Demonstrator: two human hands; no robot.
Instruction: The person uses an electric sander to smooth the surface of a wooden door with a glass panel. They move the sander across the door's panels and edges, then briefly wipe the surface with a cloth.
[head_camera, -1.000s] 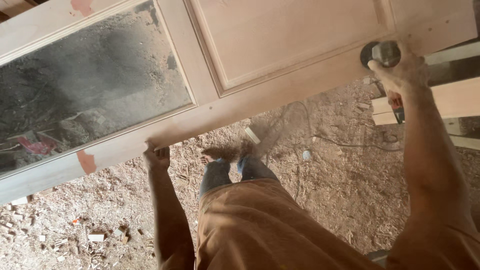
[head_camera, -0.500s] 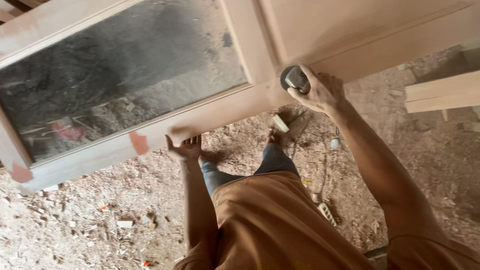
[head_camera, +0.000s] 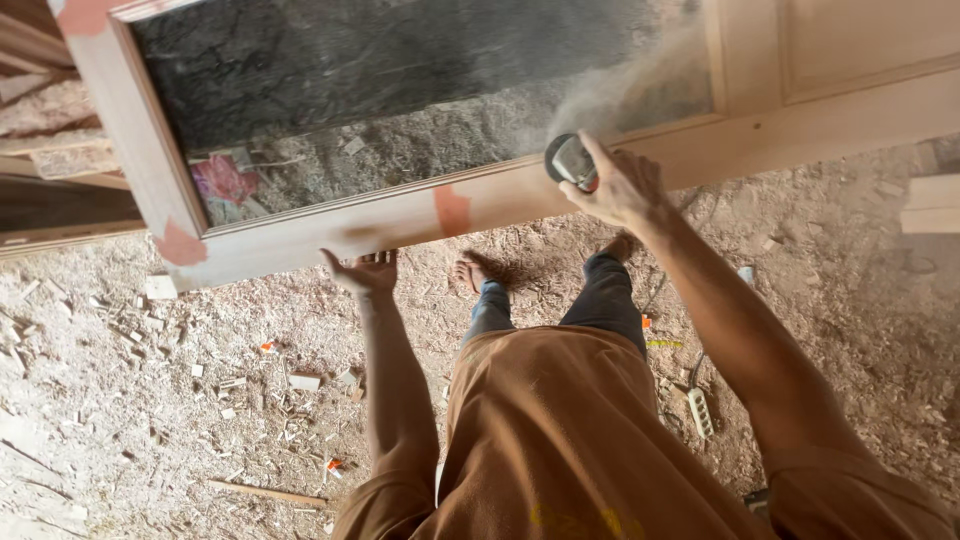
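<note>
Leftward along the pale wooden door I see my right hand carrying one sander, raising dust; my left hand, fingers spread, braces its edge.

We are seeing a pale wooden door lying flat and slanted, patched with reddish filler, its dark pane dusty. A round sander is pressing on its lower rail, throwing up dust.
</note>
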